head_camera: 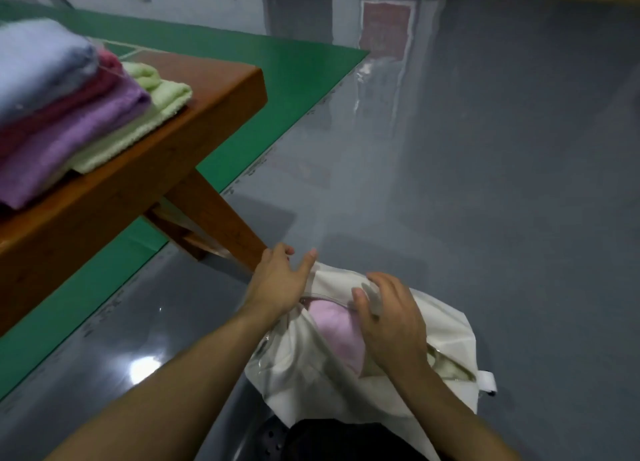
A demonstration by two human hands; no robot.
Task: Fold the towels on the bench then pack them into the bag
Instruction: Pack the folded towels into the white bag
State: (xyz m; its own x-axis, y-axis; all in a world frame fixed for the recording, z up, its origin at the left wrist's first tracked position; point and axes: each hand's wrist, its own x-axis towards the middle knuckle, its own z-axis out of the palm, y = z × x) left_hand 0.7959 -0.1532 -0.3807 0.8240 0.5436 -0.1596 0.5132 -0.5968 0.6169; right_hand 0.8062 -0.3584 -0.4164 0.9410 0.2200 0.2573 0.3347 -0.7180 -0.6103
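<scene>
Two bare forearms reach down from the bottom edge toward a white fabric bag (346, 367) sitting on the grey floor (485, 183). On the left side of the bag's mouth, the left hand (277, 282) lies with its fingers straight and spread, pressing on the near-left rim of the opening without curling round it. Between the two hands, just inside the opening, a folded pink towel (337, 329) shows, lying directly beneath and between both palms. To the right of it, the right hand (388, 316) pinches the bag's upper edge, thumb and fingers bent round a fold of the white cloth. Well up and to the left of both hands, a wooden bench (194, 128) carries a stack of folded towels (65, 114): pale blue on top, then dark pink, purple, and light green at the bottom, with the green one sticking out toward the bench's end. A green floor strip (298, 76) runs behind the bench.
</scene>
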